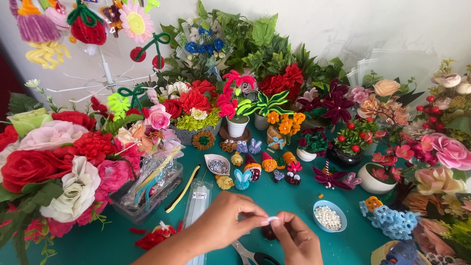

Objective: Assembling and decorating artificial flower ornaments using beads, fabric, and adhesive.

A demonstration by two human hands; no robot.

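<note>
**Small white piece pinched between both hands, lower centre**

Left hand [223, 223] and right hand [294, 240] meet fingertip to fingertip over the teal surface [294, 196], both closed narrow on a tiny white piece [272, 218]. It looks light and soft, likely easy to crush or drop; best held by its ends with fingertips only. Scissors [252, 256] lie just below; a blue bowl of white beads [329, 216] sits to the right.

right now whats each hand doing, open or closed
Left hand: closed, fingertips pinching a small white piece.
Right hand: closed, fingertips pinching the same small white piece.
</note>
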